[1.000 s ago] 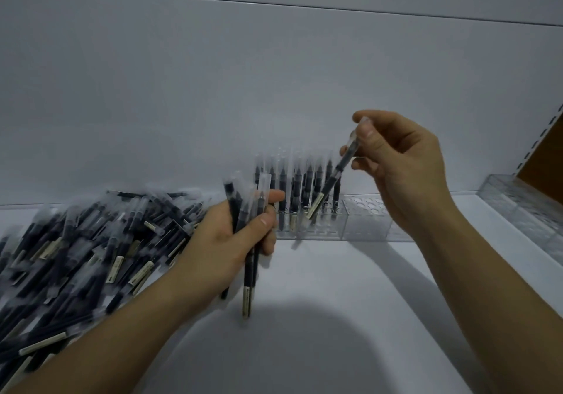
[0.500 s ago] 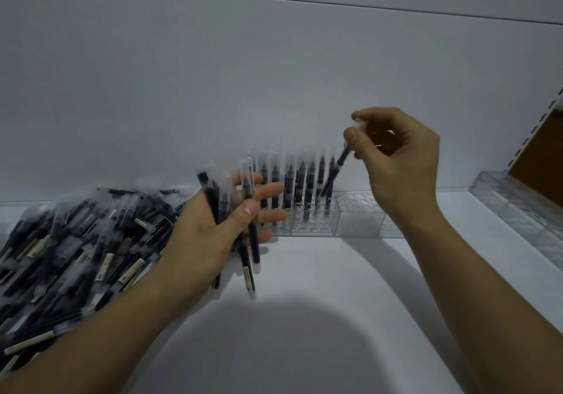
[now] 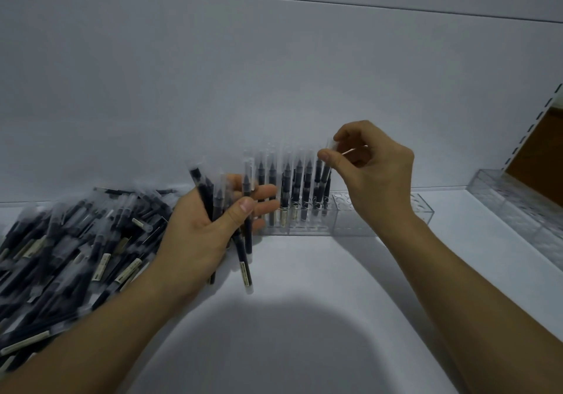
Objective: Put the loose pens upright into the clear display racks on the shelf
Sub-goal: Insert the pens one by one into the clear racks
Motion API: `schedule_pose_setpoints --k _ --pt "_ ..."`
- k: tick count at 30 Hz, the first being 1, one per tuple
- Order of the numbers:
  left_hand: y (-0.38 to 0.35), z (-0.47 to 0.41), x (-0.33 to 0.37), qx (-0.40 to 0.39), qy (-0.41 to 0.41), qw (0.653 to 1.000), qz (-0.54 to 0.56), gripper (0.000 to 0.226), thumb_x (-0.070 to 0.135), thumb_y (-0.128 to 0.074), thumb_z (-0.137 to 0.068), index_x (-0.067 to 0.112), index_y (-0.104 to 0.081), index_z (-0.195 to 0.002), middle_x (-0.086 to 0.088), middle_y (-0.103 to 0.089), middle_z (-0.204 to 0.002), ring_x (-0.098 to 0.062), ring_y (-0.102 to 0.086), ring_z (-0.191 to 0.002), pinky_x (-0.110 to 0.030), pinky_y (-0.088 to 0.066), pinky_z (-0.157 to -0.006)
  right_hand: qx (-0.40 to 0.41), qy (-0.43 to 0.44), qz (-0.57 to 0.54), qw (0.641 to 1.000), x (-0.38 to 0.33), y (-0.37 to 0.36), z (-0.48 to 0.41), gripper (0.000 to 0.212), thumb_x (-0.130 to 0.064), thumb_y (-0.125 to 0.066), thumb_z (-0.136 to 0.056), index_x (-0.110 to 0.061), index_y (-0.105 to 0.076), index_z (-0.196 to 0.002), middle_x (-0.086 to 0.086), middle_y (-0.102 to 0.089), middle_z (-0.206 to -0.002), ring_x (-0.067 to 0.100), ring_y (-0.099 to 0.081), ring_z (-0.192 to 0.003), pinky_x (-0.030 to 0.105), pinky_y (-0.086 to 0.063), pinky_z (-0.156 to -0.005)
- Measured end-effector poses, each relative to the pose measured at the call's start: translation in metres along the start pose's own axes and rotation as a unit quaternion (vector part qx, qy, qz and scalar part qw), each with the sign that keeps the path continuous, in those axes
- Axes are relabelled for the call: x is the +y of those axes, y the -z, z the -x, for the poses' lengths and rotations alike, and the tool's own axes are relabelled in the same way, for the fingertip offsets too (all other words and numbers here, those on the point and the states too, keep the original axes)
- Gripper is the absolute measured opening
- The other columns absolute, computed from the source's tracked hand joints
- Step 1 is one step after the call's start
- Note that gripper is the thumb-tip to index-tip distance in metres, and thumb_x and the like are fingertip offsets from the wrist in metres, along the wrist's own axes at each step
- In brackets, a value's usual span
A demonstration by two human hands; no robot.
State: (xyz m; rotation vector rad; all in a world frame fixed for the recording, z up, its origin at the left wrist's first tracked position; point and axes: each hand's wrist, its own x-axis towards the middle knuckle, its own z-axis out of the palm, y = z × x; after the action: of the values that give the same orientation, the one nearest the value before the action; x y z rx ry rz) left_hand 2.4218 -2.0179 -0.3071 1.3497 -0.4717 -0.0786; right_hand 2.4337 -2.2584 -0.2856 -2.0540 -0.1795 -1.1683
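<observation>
**One pen at the rack, more in your other hand**

On the far left, a big pile of loose pens (image 3: 70,250) lies flat on the white shelf (image 3: 304,317). Just beside it, your left hand (image 3: 198,235) holds a small bunch of pens (image 3: 243,259). Your thumb bends over them and your fingers reach out behind them. The bunch points up and leans, and its long ends hang down below your hand.

Next comes the clear rack (image 3: 341,224), set against the back wall (image 3: 274,73). A row of pens (image 3: 300,186) stands upright in its left part.

Your right hand (image 3: 377,180) pinches the top of a single pen (image 3: 324,176) between thumb and first finger. It leans a little, with its low end down at the right end of the row. You cannot tell if it sits in a hole.

On the far right, a second clear rack (image 3: 511,208) lies on the shelf.
</observation>
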Motion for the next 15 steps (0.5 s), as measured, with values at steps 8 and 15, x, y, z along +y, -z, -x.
schedule_pose_setpoints --k 8,15 --pt "-0.002 0.001 0.001 0.018 0.002 1.0 0.004 0.025 0.002 -0.049 -0.1 0.006 -0.063 -0.12 -0.005 -0.077 -0.107 -0.02 -0.074 -0.101 -0.022 -0.059 -0.078 -0.016 0.029 0.056 0.998 0.005 -0.003 0.001 0.02 -0.025 -0.085 -0.085 -0.014 -0.075 -0.098 -0.009 -0.069 -0.082 0.005 -0.066 -0.069 0.012 -0.053 -0.068" --pt "-0.002 0.0 0.0 0.023 0.021 0.999 0.037 0.02 0.002 -0.048 -0.101 0.002 -0.051 -0.121 -0.006 -0.076 -0.112 -0.024 -0.074 -0.103 -0.029 -0.061 -0.08 0.009 0.081 0.077 0.994 -0.018 -0.001 0.006 0.02 -0.027 -0.08 -0.09 -0.015 -0.071 -0.103 -0.006 -0.067 -0.088 0.008 -0.059 -0.074 0.009 -0.041 -0.067"
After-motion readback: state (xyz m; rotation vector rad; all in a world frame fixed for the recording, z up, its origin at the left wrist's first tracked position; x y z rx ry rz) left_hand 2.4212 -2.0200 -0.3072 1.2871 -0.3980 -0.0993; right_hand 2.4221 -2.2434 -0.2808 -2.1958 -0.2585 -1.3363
